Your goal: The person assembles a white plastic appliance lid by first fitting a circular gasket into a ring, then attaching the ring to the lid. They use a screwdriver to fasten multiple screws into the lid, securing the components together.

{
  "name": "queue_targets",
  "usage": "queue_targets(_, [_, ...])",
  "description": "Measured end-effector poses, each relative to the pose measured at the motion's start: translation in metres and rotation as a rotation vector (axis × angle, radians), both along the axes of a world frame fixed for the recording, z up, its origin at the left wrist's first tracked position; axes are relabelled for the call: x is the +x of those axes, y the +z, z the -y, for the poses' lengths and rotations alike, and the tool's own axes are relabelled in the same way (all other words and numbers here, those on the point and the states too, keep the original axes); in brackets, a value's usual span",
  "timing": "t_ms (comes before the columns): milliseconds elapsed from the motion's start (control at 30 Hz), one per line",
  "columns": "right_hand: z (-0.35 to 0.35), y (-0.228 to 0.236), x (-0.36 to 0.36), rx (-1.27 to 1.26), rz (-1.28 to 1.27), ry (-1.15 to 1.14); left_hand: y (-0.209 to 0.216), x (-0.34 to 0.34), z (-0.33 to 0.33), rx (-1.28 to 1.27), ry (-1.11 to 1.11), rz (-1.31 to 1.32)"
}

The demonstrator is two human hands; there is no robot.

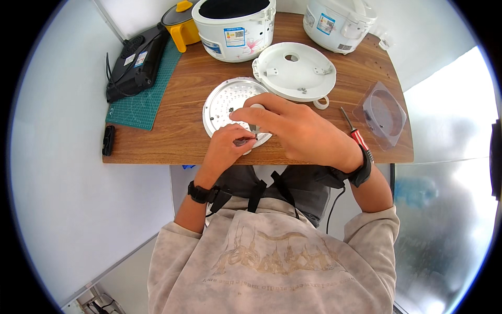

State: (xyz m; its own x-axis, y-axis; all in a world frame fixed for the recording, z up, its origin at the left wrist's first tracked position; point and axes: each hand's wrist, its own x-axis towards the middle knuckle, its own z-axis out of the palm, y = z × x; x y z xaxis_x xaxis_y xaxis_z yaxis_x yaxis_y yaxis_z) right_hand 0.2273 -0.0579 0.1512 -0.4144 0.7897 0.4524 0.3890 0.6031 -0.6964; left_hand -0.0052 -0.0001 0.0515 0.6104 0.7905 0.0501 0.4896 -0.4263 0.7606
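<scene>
At the brown wooden table's near edge, the left hand pinches a small dark part, poorly seen; the right hand curls its fingers around a pale piece. Beneath, a round perforated silver metal plate probably catches loose bits.

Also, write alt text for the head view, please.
A person's left hand and right hand are close together over a perforated metal plate on a wooden table, their grip hard to make out. Beyond are a white cover and two white cookers.
</scene>
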Motion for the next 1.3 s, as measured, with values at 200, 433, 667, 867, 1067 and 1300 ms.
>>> queue_targets(200, [-0.004,0.001,-0.002,0.130,0.048,0.017,0.000,0.000,0.000,0.003,0.010,0.003])
queue_targets(433, [-0.008,0.002,-0.006,0.096,0.025,0.026,0.002,-0.003,-0.001,0.007,0.008,-0.102])
queue_targets(667, [-0.012,0.000,-0.007,0.216,-0.007,-0.018,0.012,0.001,0.000,-0.017,-0.013,-0.098])
queue_targets(867, [-0.009,0.010,-0.004,0.106,0.036,0.036,0.006,0.000,0.000,-0.003,-0.017,-0.071])
queue_targets(1067, [-0.012,0.013,-0.009,0.017,0.031,-0.026,0.006,-0.001,0.000,0.024,-0.031,-0.044])
queue_targets(1300, [-0.014,0.003,-0.004,0.109,0.025,0.004,0.001,-0.001,-0.001,-0.016,-0.022,0.039])
